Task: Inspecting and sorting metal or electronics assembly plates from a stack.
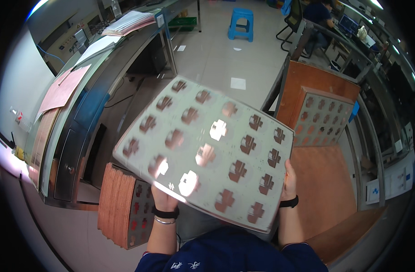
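A large pale grey-green panel (216, 181) with rounded corners, bearing rows of shiny copper-coloured shapes, is tilted in front of me. My left hand (164, 198) grips its near left edge, the fingers hidden beneath it. On the right edge my right hand (289, 181) holds it, the thumb showing along the side. Bright light glints off some of the copper shapes. Whether it is a single panel or a few together, I cannot tell. Below my left hand stands a thick stack of similar panels (114, 206) with coppery edges.
On the right, more patterned panels (322, 119) lean against the back board of a brown wooden rack (323, 177). To the left runs a desk (76, 113) with papers and a pink sheet (64, 88). A blue stool (241, 25) and a seated person (318, 18) are farther off.
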The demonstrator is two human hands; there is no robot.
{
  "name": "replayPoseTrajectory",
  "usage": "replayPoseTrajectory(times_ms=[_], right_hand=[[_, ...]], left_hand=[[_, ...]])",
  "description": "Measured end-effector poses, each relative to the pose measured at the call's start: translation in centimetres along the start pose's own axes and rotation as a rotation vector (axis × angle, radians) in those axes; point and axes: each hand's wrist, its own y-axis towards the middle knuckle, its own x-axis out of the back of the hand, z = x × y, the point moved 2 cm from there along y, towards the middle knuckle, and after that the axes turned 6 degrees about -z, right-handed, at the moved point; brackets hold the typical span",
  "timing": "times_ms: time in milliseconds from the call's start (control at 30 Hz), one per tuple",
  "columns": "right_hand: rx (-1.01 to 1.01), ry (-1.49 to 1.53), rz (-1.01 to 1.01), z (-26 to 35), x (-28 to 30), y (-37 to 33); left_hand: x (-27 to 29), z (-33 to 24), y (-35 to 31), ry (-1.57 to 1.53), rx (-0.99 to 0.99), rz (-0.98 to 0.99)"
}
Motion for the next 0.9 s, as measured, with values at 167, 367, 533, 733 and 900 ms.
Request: replayPoseTrajectory(times_ms=[167, 367, 533, 733, 900], right_hand=[[0.107, 0.101, 0.095, -2.0, -3.7, -1.3], [0.172, 0.002, 0.141, 0.0, -1.1, -1.9], [0.217, -0.056, 0.056, 5.2, -0.6, -2.1], [0.223, -0.398, -0.025, 5.0, -0.5, -2.5], [0.183, -0.355, 0.051, 4.7, -0.4, -2.5]], left_hand=[[-5.7, 3.1, -1.7, 0.014, 0.027, 0.094], [-5.6, 2.2, -0.6, 0.240, 0.011, -0.088], [-2.8, 0.8, -0.5, 0.252, 0.085, -0.117], [-1.7, 0.5, -0.2, 0.273, 0.131, -0.104], [-1.7, 0.3, -0.2, 0.249, 0.100, -0.126]])
